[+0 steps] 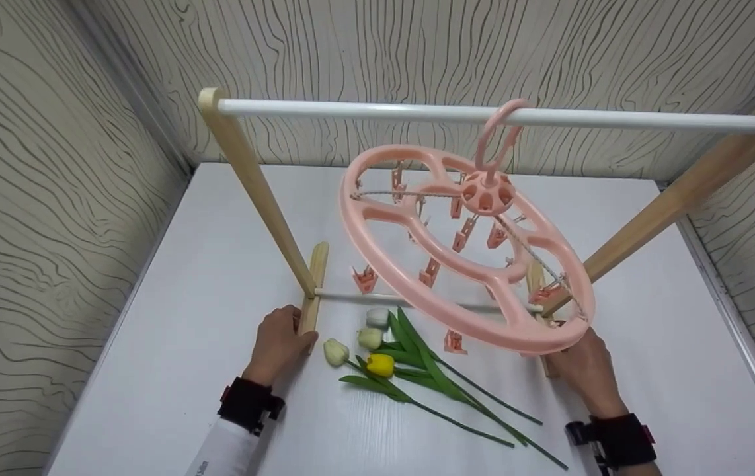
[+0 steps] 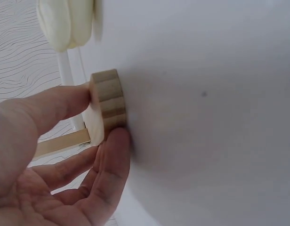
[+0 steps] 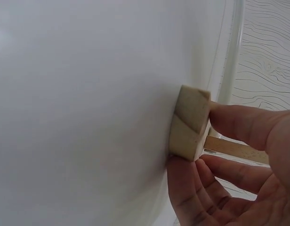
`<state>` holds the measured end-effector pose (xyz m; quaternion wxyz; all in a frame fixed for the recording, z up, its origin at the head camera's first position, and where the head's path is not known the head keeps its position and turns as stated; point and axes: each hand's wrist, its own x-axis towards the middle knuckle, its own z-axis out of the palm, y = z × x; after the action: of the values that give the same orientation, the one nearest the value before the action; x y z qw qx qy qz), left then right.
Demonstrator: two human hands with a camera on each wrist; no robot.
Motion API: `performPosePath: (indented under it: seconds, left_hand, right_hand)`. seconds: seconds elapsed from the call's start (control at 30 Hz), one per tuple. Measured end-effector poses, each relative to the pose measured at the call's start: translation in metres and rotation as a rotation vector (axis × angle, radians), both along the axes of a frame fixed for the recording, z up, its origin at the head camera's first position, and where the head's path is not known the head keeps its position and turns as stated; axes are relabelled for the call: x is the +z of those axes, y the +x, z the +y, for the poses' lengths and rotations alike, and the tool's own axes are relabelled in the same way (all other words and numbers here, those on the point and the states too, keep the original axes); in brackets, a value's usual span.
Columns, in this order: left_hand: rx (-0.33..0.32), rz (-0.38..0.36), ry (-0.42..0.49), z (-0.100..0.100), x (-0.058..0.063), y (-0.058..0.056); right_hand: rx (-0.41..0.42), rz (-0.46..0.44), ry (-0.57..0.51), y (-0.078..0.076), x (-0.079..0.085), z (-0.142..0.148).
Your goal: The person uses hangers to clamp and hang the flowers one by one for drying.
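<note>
A wooden rack with a white top rail (image 1: 351,110) stands on the white table. My left hand (image 1: 279,347) grips the near end of its left wooden foot (image 2: 109,101), thumb on one side and fingers on the other. On the right foot (image 3: 189,122), my right hand (image 1: 586,370) pinches the near end the same way; in the head view the pink ring partly covers that hand. From the rail hangs a pink oval clip hanger (image 1: 391,254) by its hook, tilted, with several pink clips (image 1: 365,280) dangling.
Between the hands several artificial tulips lie on the table (image 1: 172,317), one yellow (image 1: 380,365) and others whitish (image 1: 336,352), stems pointing to the near right. A thin white lower bar (image 1: 351,295) joins the feet. Wood-patterned walls (image 1: 351,53) enclose the table.
</note>
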<state>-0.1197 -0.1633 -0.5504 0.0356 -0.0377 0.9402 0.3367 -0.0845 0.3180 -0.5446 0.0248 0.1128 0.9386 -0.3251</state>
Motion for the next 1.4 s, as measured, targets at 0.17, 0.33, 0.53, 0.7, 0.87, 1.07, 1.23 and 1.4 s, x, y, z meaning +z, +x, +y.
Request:
performPosePath:
  seconds: [0.17, 0.33, 0.53, 0.7, 0.87, 1.07, 1.23, 1.4]
  left_hand:
    - [0.009, -0.012, -0.005, -0.001, -0.001, 0.004]
    - [0.021, -0.021, 0.003, -0.001, -0.002, 0.007]
    - [0.017, -0.004, 0.011, 0.0, -0.001, 0.008]
    - [0.02, -0.007, 0.019, 0.0, -0.002, 0.007]
    - [0.036, 0.002, 0.03, 0.0, -0.003, 0.012]
    - [0.071, 0.059, -0.019, 0.001, 0.004, 0.022]
    - [0.072, 0.154, -0.085, 0.007, 0.015, 0.03]
    - [0.05, 0.252, -0.088, 0.017, 0.024, 0.038]
  right_hand:
    - [-0.016, -0.022, -0.004, -0.001, -0.001, 0.0]
    - [0.009, -0.003, 0.012, -0.001, -0.002, 0.002]
    - [0.061, 0.099, 0.057, 0.001, -0.004, 0.004]
    - [0.078, 0.128, 0.063, 0.005, -0.003, 0.004]
    - [0.039, 0.091, 0.056, 0.01, 0.005, -0.004]
    - [0.078, 0.011, 0.068, 0.019, 0.022, -0.018]
    - [0.203, 0.017, 0.122, 0.03, 0.028, -0.036]
    - [0.303, -0.018, 0.144, 0.035, 0.027, -0.056]
